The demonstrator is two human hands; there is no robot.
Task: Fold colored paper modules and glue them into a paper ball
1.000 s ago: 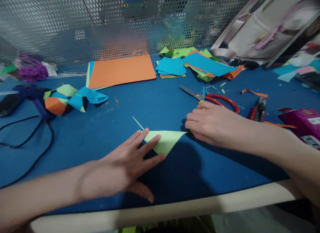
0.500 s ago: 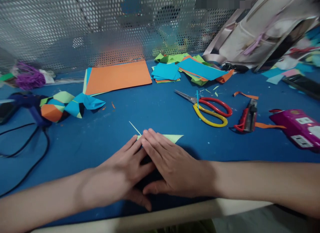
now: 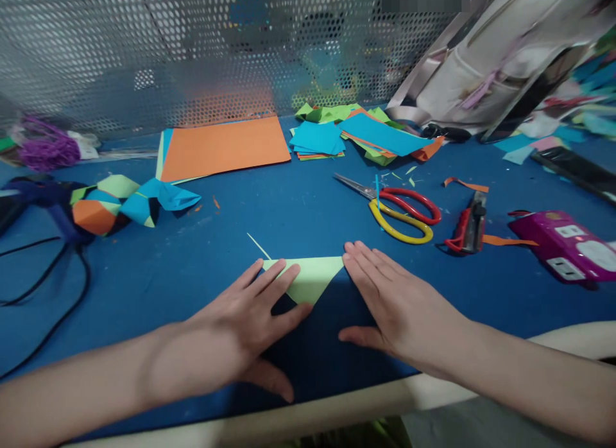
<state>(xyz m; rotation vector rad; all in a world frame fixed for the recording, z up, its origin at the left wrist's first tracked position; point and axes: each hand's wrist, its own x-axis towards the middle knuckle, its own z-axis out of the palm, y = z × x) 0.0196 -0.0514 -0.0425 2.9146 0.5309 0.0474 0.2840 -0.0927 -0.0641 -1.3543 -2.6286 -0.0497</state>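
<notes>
A pale green sheet of paper (image 3: pixel 318 276), folded into a triangle, lies on the blue table with its long straight edge away from me. My left hand (image 3: pixel 250 319) rests on its left part, fingers spread and pressing it flat, so that corner is partly covered. At the right corner, the fingertips of my right hand (image 3: pixel 399 300) touch the paper's tip; its fingers are stretched out and the thumb stands apart. A thin pale strip of paper (image 3: pixel 258 246) lies just beyond the left fingertips.
Scissors (image 3: pixel 402 210), a red box cutter (image 3: pixel 471 223) and a purple device (image 3: pixel 568 246) lie to the right. Orange sheets (image 3: pixel 226 149) and small blue squares (image 3: pixel 317 140) are stacked by the perforated metal panel (image 3: pixel 192 63). Folded paper shapes (image 3: pixel 106 204) and a black cable (image 3: pixel 86 287) are at left.
My right hand has slid right along the folded edge, from beside the left fingers to the right corner, uncovering the paper. My left hand has stayed in place.
</notes>
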